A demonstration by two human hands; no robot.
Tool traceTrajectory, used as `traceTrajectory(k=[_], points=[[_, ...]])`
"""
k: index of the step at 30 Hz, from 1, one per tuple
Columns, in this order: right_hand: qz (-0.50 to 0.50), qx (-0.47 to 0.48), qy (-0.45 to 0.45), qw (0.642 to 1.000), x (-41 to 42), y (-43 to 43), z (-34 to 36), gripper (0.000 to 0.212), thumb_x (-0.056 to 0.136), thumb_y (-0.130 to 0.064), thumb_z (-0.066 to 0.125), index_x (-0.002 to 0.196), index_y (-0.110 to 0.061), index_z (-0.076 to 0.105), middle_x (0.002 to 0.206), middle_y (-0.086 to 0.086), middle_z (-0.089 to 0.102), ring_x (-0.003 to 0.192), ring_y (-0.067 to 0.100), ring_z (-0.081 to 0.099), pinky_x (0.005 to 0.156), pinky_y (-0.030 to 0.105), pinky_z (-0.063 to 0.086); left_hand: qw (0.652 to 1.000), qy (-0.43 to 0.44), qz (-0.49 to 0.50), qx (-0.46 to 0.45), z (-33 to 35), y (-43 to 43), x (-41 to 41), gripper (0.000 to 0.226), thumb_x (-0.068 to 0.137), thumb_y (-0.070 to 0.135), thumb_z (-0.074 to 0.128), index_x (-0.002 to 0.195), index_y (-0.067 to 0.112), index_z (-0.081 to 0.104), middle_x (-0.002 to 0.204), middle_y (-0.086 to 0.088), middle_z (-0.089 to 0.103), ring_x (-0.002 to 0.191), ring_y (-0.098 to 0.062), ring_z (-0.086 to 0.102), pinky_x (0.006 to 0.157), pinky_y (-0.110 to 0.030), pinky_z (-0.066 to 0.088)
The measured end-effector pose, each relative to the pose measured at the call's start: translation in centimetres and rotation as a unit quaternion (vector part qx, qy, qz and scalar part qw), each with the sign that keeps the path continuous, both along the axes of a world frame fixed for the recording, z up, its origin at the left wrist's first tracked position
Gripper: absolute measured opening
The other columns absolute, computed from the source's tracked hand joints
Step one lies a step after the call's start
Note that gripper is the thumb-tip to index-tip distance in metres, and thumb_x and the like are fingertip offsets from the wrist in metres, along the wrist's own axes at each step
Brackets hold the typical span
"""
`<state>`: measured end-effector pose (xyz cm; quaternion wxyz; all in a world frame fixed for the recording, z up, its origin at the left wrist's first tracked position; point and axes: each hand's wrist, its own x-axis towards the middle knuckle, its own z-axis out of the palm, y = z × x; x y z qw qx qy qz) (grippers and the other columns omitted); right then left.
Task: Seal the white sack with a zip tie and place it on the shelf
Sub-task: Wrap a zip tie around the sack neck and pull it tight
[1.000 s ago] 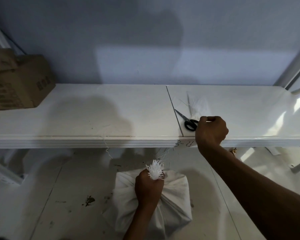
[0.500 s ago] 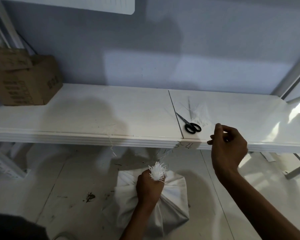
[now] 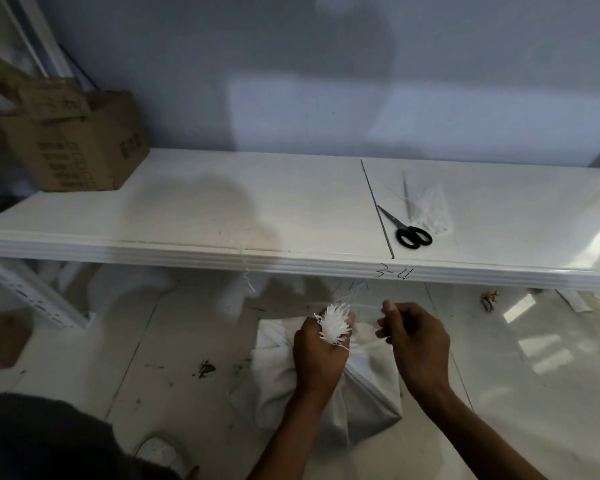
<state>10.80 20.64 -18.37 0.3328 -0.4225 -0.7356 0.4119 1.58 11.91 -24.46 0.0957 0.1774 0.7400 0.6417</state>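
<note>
Both hands work: left hand [image 3: 317, 355] clenches white sack [image 3: 368, 386] neck, right hand [image 3: 414, 344] pinches zip tie [image 3: 368, 307].

Dim, bluish indoor light. Daylight enters from right: glare patches on floor [image 3: 541, 344] and shelf [image 3: 596, 239] right end. Soft head shadow on shelf and wall [image 3: 326, 81]. Overall soft focus; cardboard box [image 3: 73, 147] smeared; wide-angle bending at edges.

cardboard box [image 3: 84, 150] cut by the left edge; sack [image 3: 368, 386] neck hidden inside left hand [image 3: 321, 355]
</note>
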Motion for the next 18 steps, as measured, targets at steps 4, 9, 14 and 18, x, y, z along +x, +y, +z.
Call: traceTrajectory(k=[4, 9, 14, 18], points=[[0.012, -0.016, -0.031, 0.999, 0.6, -0.4, -2.4, 0.021, 0.093, -0.033, 0.057, 0.081, -0.020, 0.068, 0.065, -0.011, 0.068, 0.061, -0.003, 0.066, 0.058, 0.021, 0.054, 0.999, 0.024, 0.007, 0.036, 0.3, 0.0, 0.1, 0.043, 0.076, 0.064, 0.067, 0.092, 0.024, 0.069, 0.089, 0.004, 0.075, 0.087, -0.015, 0.072, 0.079, -0.043, 0.057], [0.048, -0.015, -0.022, 0.999, 0.9, -0.6, -2.8, 0.016, 0.094, -0.026, 0.057, 0.083, -0.019, 0.067, 0.067, -0.010, 0.069, 0.063, 0.000, 0.067, 0.055, 0.012, 0.051, 0.976, 0.194, 0.070, -0.076, 0.7, 0.1, -0.1, 0.028, 0.081, 0.053, 0.066, 0.080, 0.025, 0.064, 0.084, 0.001, 0.066, 0.087, -0.022, 0.059, 0.078, -0.039, 0.048], [0.070, -0.061, 0.006, 0.996, 1.6, -1.6, -2.9, 0.018, 0.095, -0.020, 0.057, 0.082, -0.015, 0.068, 0.065, -0.001, 0.071, 0.061, 0.007, 0.069, 0.057, 0.015, 0.054, 0.930, 0.324, 0.023, -0.173, 0.3, -0.4, -1.1, 0.021, 0.069, 0.028, 0.066, 0.088, 0.021, 0.071, 0.084, 0.004, 0.073, 0.089, -0.020, 0.065, 0.093, -0.038, 0.036], [0.087, -0.074, -0.014, 0.993, 1.9, -2.7, -3.3, 0.018, 0.094, -0.021, 0.059, 0.080, -0.016, 0.070, 0.066, -0.004, 0.072, 0.061, 0.004, 0.069, 0.057, 0.013, 0.052, 0.887, 0.346, -0.043, -0.303, 1.8, -1.1, -1.5, 0.032, 0.080, 0.046, 0.057, 0.099, 0.021, 0.065, 0.081, 0.001, 0.072, 0.082, -0.022, 0.067, 0.085, -0.039, 0.034]])
